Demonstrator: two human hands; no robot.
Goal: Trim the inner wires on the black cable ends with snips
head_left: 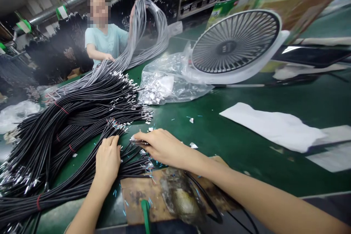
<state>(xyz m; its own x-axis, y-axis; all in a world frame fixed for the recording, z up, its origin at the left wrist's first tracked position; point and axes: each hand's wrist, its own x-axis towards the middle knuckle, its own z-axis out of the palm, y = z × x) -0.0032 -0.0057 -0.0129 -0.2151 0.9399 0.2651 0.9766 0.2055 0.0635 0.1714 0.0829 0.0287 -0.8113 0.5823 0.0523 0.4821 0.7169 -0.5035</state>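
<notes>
Bundles of black cables (74,106) with stripped, bright ends lie across the left of the green table. My left hand (108,157) rests on a nearer bundle (82,170), its fingers curled around cables close to their ends. Just right of it, my right hand (157,146) is closed, thumb and fingers pinched together by the cable tips. Something small and whitish shows at those fingertips, too small to name. Coloured wire ends and bits of foil lie under and around both hands.
A wooden board (142,193) with a green-handled tool (145,214) sits at the front edge. Beyond are a clear plastic bag (175,76), a fan (236,42) and white paper (268,124). Across the table a person (105,40) handles grey cables (137,33).
</notes>
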